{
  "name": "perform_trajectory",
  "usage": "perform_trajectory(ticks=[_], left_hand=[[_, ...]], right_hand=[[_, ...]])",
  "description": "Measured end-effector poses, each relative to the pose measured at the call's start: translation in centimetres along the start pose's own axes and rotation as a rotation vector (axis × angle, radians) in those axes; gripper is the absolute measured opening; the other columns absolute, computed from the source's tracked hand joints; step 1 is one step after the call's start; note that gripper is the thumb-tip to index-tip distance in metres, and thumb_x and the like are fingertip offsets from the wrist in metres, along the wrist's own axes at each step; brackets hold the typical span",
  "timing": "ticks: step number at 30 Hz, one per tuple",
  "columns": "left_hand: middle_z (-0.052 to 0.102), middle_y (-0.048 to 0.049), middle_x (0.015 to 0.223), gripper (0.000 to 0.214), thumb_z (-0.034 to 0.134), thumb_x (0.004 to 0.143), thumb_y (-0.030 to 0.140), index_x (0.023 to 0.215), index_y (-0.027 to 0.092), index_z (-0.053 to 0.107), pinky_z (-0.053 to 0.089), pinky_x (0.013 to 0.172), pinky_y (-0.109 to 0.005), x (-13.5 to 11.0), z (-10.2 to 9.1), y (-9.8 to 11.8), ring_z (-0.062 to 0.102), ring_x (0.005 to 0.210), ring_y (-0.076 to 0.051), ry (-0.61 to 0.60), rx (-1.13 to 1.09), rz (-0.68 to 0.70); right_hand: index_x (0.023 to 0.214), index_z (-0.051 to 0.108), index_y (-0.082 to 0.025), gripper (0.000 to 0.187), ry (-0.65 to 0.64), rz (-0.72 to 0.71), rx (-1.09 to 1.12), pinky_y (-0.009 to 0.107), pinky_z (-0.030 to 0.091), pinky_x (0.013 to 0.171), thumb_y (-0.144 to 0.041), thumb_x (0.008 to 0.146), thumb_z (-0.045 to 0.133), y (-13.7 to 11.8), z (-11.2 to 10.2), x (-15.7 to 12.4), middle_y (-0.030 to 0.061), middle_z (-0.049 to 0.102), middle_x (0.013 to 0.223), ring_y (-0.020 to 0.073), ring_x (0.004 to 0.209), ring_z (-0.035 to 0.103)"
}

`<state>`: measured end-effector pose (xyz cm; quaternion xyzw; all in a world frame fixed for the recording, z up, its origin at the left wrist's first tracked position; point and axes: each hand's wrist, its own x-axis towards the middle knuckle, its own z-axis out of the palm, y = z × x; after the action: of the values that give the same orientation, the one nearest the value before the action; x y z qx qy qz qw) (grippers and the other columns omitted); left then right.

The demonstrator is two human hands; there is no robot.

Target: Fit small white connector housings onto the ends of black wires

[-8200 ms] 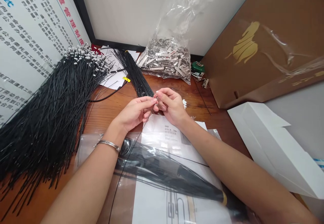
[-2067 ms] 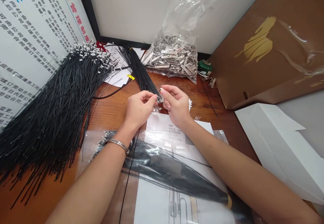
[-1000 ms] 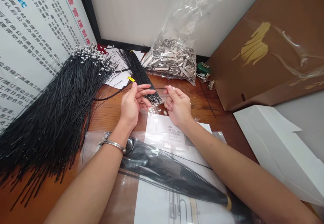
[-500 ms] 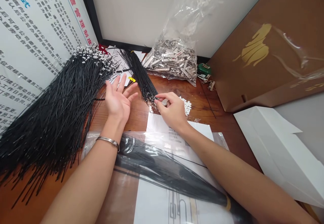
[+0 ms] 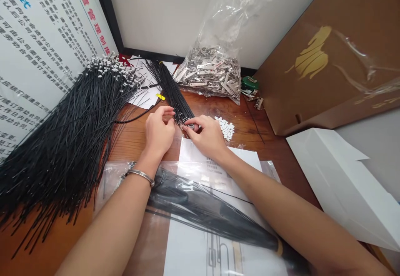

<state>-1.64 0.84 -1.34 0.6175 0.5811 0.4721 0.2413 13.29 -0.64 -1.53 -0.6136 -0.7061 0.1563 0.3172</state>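
Observation:
The small bundle of black wires [image 5: 176, 95] lies on the table, its near end between my hands. My right hand [image 5: 208, 136] is closed in a pinch on the wire ends there; how many wires it grips is too small to tell. Just left of the same ends, my left hand [image 5: 160, 130] has its fingers half curled, with a gap between thumb and fingers and nothing visible in them. A pile of small white connectors [image 5: 225, 128] sits beyond my right hand. Under my forearms lies a clear bag of black wires [image 5: 200, 205].
On the left leans a large heap of black wires [image 5: 71, 142] with white-tipped ends. A plastic bag of metal pieces [image 5: 212, 70] stands at the back, beside a green tape measure [image 5: 249, 83]. At the right are a brown box [image 5: 328, 68] and a white box [image 5: 340, 188].
My left hand has turned from palm up with spread fingers to half curled, and moved right toward the wire ends. My right hand, still pinching, has shifted slightly left.

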Motion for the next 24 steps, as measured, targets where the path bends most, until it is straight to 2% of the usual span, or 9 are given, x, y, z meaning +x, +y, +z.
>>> perform_trajectory(ticks=[3, 7, 13, 24], left_hand=[[0.075, -0.0036, 0.097, 0.027, 0.060, 0.074, 0.007, 0.095, 0.021, 0.068, 0.048, 0.088, -0.041, -0.16, -0.13, 0.37, 0.063, 0.092, -0.023, -0.069, 0.180, 0.024], [0.075, -0.0040, 0.094, 0.021, 0.061, 0.077, 0.012, 0.093, 0.022, 0.069, 0.046, 0.089, -0.044, -0.31, -0.15, 0.63, 0.061, 0.092, -0.025, -0.134, 0.244, 0.040], [0.075, -0.0041, 0.093, 0.015, 0.062, 0.078, 0.015, 0.089, 0.023, 0.068, 0.044, 0.087, -0.043, -0.28, -0.06, 0.39, 0.060, 0.093, -0.026, -0.146, 0.288, 0.057], [0.074, -0.0048, 0.095, 0.009, 0.062, 0.082, 0.020, 0.089, 0.022, 0.067, 0.040, 0.086, -0.043, -0.18, 0.03, 0.65, 0.059, 0.096, -0.028, -0.163, 0.385, 0.040]], right_hand=[[0.090, 0.075, -0.022, 0.015, -0.018, -0.001, -0.004, 0.034, 0.037, 0.074, -0.023, 0.082, 0.062, 0.07, 0.01, 0.06, 0.0020, 0.060, 0.069, 0.0189, 0.074, 0.053], [0.096, 0.076, -0.023, 0.021, -0.059, -0.013, -0.017, 0.034, 0.036, 0.072, -0.024, 0.084, 0.058, -0.05, -0.09, 0.13, 0.0026, 0.060, 0.069, 0.0197, 0.074, 0.053], [0.097, 0.076, -0.023, 0.023, -0.061, -0.015, 0.012, 0.033, 0.034, 0.069, -0.022, 0.083, 0.058, -0.15, -0.15, 0.12, 0.0016, 0.057, 0.062, 0.0195, 0.071, 0.052], [0.099, 0.077, -0.024, 0.025, -0.096, -0.031, 0.013, 0.031, 0.034, 0.068, -0.023, 0.084, 0.057, -0.31, -0.29, 0.06, 0.0011, 0.059, 0.063, 0.0175, 0.069, 0.052]])
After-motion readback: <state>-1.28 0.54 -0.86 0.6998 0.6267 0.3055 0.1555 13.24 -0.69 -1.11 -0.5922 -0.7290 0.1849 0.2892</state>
